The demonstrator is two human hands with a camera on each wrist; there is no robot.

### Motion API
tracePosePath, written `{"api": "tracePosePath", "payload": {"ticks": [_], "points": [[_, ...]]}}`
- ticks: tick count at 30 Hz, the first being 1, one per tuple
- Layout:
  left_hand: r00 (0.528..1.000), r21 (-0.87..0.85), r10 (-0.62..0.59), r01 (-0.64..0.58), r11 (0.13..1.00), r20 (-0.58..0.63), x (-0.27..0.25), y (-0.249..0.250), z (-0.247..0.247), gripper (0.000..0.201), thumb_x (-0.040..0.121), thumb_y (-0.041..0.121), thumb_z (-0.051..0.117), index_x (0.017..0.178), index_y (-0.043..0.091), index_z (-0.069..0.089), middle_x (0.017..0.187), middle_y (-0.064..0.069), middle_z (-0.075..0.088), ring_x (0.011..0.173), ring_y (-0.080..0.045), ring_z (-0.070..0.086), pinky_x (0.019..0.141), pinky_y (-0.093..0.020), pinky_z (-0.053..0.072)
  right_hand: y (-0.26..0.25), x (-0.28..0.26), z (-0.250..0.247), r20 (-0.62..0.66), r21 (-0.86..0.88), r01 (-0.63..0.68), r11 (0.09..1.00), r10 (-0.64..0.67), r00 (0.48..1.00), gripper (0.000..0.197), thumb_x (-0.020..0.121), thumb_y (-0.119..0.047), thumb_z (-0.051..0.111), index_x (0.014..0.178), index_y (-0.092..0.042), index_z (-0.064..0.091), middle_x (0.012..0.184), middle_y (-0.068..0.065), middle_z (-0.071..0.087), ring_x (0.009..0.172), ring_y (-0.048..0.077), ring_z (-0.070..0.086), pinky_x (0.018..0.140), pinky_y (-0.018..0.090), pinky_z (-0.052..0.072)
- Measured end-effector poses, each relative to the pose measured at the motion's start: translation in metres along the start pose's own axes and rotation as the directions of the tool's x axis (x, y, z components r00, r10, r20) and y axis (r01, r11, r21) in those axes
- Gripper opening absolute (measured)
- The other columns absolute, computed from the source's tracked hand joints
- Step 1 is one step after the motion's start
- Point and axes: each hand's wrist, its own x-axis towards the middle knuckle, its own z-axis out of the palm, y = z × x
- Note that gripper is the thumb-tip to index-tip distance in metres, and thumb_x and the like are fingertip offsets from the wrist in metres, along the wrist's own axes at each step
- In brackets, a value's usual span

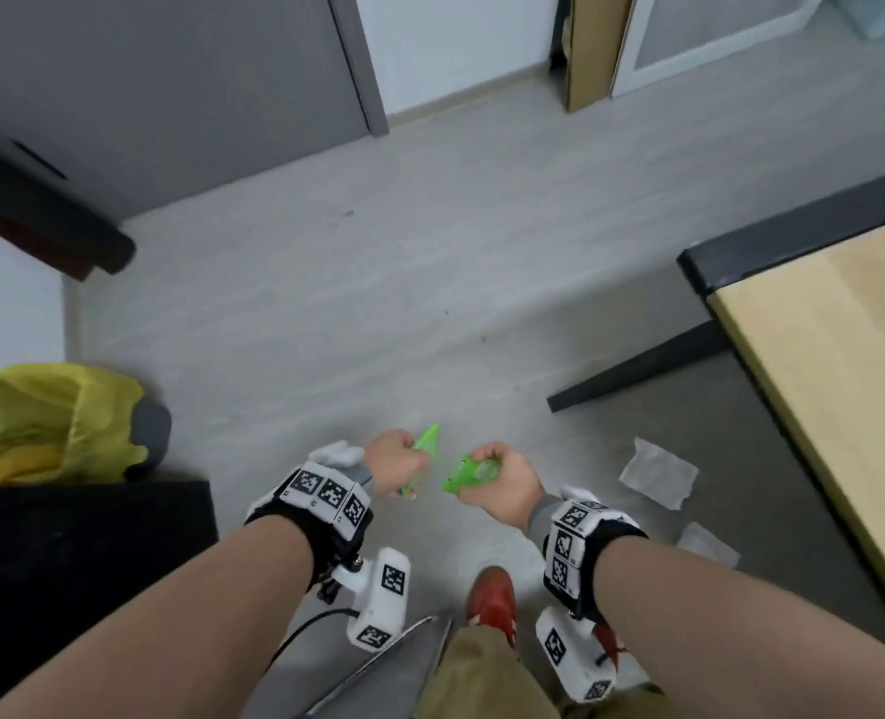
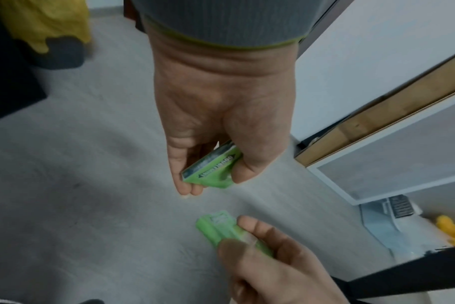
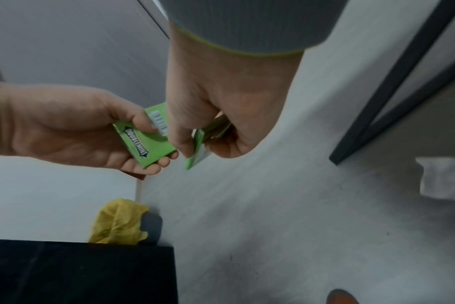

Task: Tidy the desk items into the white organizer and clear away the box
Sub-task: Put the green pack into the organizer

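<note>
Standing away from the tabletop (image 1: pixel 819 355), you hold a green gum box (image 3: pixel 146 142) curled in your left hand (image 1: pixel 396 461) and a second green piece (image 1: pixel 468 474) in your right hand (image 1: pixel 505 485), probably to throw both into the yellow-lined bin (image 1: pixel 61 422).

Ahead of hands: bare grey floor (image 1: pixel 357 303) runs open toward the wall and the grey door (image 1: pixel 170 96).
Left side: black block (image 1: pixel 77 552) just beside the left forearm; behind it a grey bin with yellow bag (image 1: pixel 51 422) closes that side.
Far left: dark furniture edge (image 1: pixel 41 210) juts over the floor.
Right side: desk (image 1: pixel 844 329) with dark rim walls off the right; its black foot bar (image 1: pixel 637 371) lies across the floor.
Floor near right hand: 2 white paper scraps (image 1: pixel 658 472).
Between the hands: only a narrow gap.
Below: red shoe (image 1: pixel 492 599).
</note>
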Motion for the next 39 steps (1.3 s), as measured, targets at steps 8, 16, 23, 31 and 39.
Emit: {"api": "tracePosePath", "payload": {"ticks": [8, 16, 23, 31, 39], "points": [[0.965, 0.208, 0.252, -0.263, 0.942, 0.078, -0.173, 0.153, -0.043, 0.022, 0.077, 0.019, 0.069, 0.068, 0.019, 0.049, 0.061, 0.000, 0.054, 0.056, -0.012, 0.051, 0.052, -0.019, 0.043, -0.151, -0.179, -0.112, 0.099, -0.049, 0.143, 0.988, -0.138, 0.985, 0.045, 0.072, -0.006, 0.083, 0.104, -0.018, 0.053, 0.080, 0.001, 0.060, 0.059, 0.009, 0.055, 0.054, 0.023, 0.050], [0.791, 0.474, 0.536, -0.608, 0.637, 0.294, -0.274, 0.314, 0.015, 0.043, 0.056, 0.040, 0.080, 0.067, 0.024, 0.041, 0.066, 0.011, 0.042, 0.058, -0.007, 0.036, 0.049, -0.017, 0.028, -0.186, -0.310, -0.260, -0.021, 0.184, 0.212, 0.960, -0.212, 0.977, 0.047, 0.075, 0.011, 0.078, 0.104, -0.014, 0.050, 0.092, 0.009, 0.063, 0.074, 0.016, 0.065, 0.064, 0.024, 0.059], [0.544, 0.622, 0.624, -0.774, 0.118, 0.560, -0.347, 0.406, 0.133, 0.053, 0.054, 0.042, 0.086, 0.070, 0.030, 0.037, 0.095, 0.002, 0.049, 0.075, -0.015, 0.051, 0.061, -0.027, 0.044, -0.123, -0.420, -0.378, -0.135, 0.367, 0.259, 0.893, -0.225, 0.965, 0.051, 0.078, 0.015, 0.072, 0.111, -0.015, 0.047, 0.099, 0.009, 0.066, 0.080, 0.016, 0.070, 0.061, 0.025, 0.060], [0.324, 0.474, 0.568, -0.870, -0.134, 0.756, -0.411, 0.469, 0.276, 0.052, 0.058, 0.046, 0.082, 0.070, 0.023, 0.037, 0.086, 0.005, 0.047, 0.073, -0.025, 0.052, 0.065, -0.041, 0.046, -0.027, -0.526, -0.466, -0.241, 0.601, 0.315, 0.735, -0.209, 0.948, 0.042, 0.085, 0.016, 0.062, 0.115, -0.011, 0.052, 0.100, 0.007, 0.070, 0.090, 0.017, 0.072, 0.070, 0.026, 0.060], [0.331, 0.317, 0.467, -0.942, 0.111, 0.820, -0.434, 0.499, 0.348, 0.043, 0.077, 0.040, 0.081, 0.071, 0.019, 0.044, 0.060, 0.005, 0.055, 0.054, -0.010, 0.051, 0.054, -0.025, 0.039, 0.029, -0.577, -0.501, -0.378, 0.647, 0.398, 0.650, -0.179, 0.908, 0.030, 0.090, 0.010, 0.061, 0.110, -0.012, 0.059, 0.100, 0.016, 0.064, 0.084, 0.020, 0.069, 0.075, 0.029, 0.061]]}}
